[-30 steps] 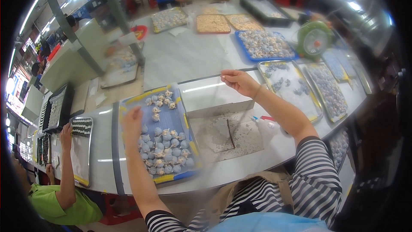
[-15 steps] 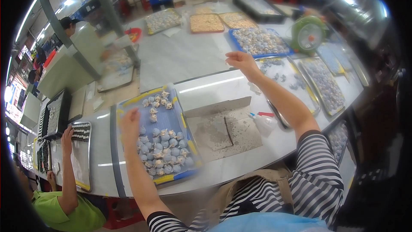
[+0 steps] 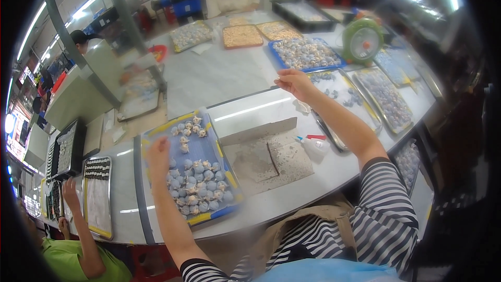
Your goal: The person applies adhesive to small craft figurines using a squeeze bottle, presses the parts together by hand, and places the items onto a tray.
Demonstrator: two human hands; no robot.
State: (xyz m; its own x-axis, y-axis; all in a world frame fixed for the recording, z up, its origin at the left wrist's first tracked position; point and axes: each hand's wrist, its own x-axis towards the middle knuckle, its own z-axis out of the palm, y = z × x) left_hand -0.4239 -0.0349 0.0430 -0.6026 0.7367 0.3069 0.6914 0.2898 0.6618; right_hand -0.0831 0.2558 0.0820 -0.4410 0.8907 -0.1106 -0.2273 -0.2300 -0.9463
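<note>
My left hand (image 3: 158, 152) hovers over the left edge of a blue tray (image 3: 206, 125) with yellow tape on its rim, its fingers curled and slightly blurred. In that tray lie many small round pale-blue and cream figures (image 3: 201, 188), most in the near half and several at the far end. Out to the right, my right hand (image 3: 293, 81) is raised with fingertips pinched together; whatever they may hold is too small to make out. It is nearest a metal tray (image 3: 365, 112) with blue-grey pieces (image 3: 334, 94) on a white sheet.
A stained cardboard piece (image 3: 292, 159) and a white bottle (image 3: 317, 149) lie before me. Beyond are a blue tray of figures (image 3: 308, 55), a green fan (image 3: 364, 42) and orange trays (image 3: 242, 36). A co-worker's hand (image 3: 70, 193) is at left, near a metal tray (image 3: 99, 198).
The view has shifted slightly. My hands hold nearly the same positions, the right fingers drawn closer together. The co-worker's hand at left has moved off the metal tray toward the left.
</note>
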